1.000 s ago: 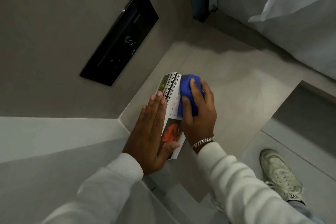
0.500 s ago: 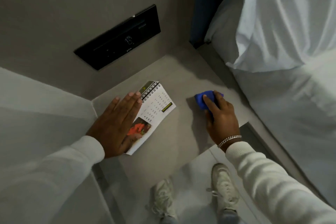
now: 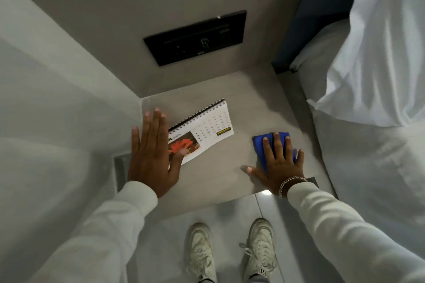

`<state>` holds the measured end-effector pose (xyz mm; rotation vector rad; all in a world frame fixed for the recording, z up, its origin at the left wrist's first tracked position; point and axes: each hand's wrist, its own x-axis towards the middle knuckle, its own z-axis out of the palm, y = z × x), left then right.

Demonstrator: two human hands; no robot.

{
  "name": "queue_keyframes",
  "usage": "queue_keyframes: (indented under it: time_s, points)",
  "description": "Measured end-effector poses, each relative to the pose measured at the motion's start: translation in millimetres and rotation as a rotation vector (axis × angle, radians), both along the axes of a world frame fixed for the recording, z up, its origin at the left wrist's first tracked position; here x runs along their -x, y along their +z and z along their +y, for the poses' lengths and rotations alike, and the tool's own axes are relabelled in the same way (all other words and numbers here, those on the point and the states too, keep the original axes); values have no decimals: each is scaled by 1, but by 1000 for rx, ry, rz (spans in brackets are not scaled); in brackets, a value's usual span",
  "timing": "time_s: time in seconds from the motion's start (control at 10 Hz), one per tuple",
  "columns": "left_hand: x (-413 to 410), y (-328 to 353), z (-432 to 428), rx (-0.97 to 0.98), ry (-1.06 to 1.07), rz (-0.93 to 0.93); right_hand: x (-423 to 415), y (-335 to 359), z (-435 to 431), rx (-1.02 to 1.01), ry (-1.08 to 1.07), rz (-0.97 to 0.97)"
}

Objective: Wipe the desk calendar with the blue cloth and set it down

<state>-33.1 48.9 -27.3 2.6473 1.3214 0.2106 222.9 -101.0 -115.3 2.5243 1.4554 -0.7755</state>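
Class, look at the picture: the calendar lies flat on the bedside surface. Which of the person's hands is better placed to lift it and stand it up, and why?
Probably the left hand: it lies open beside the desk calendar, thumb over its near corner. The right hand is apart, pressed flat on the blue cloth.

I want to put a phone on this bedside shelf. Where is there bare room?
Bare: the strip between desk calendar and blue cloth, and the back right corner by the bed. Crowded: left side under the left hand.
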Motion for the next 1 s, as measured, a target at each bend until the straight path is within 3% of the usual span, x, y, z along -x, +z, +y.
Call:
queue_keyframes:
  time_s: [0.1,0.2,0.3,0.4,0.7,0.9,1.0]
  points:
    - [12,5,-21,215,469,-353,7,35,29,-125,-96,121]
    - [14,4,-25,520,959,-645,23,64,74,-416,-290,466]
    - [11,1,-15,847,1109,-1057,41,78,113,-502,-413,719]
    - [7,2,-5,946,1071,-1247,49,77,124,-567,-440,690]
    - [-12,11,77,893,939,-1210,31,74,172,-721,-492,735]
    - [-19,12,105,859,922,-1111,27,82,197,-637,-548,761]
    - [-17,24,100,762,884,-961,32,114,187,-670,-593,759]
